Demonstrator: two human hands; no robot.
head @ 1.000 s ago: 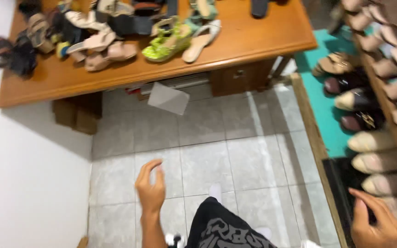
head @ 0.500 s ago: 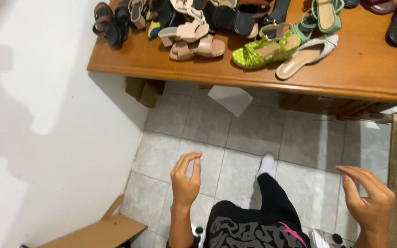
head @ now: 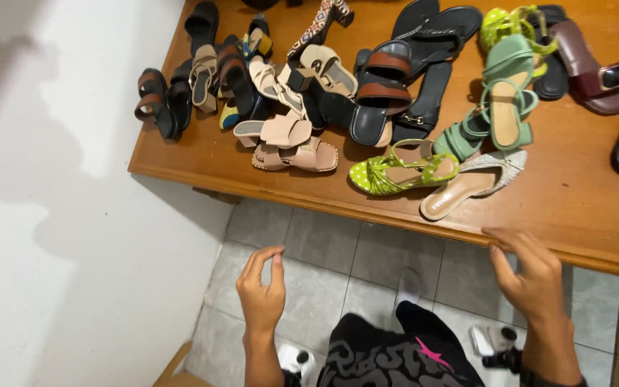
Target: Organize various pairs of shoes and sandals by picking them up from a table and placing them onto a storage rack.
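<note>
Ahead of both hands, a broad brown wooden table fills the upper part of the view, its front edge running just past the fingertips. Below the hands lies a grey tiled floor, and off to the left of the left hand a plain white wall closes the scene.

Beyond the hands, the tabletop carries a loose crowd of sandals, laid out flat and mostly in pairs, seemingly so that each can be seen and picked. Nearest the right hand is a beige pointed flat mule with a woven upper, lying on its sole close to the table edge, just ahead of the fingers. Touching it on its far side sits a lime-green dotted knotted heeled sandal. Farther out from the right hand lie a pair of mint-green strappy sandals, and beyond the space between the hands a black and brown banded slide. Ahead of the left hand, well apart from it, two pale pink flat sandals rest one against the other.

Both hands are empty. The right one hovers palm down, fingers spread and loose, at the table edge. The left one hangs over the floor, fingers half curled, gripping nothing.
</note>
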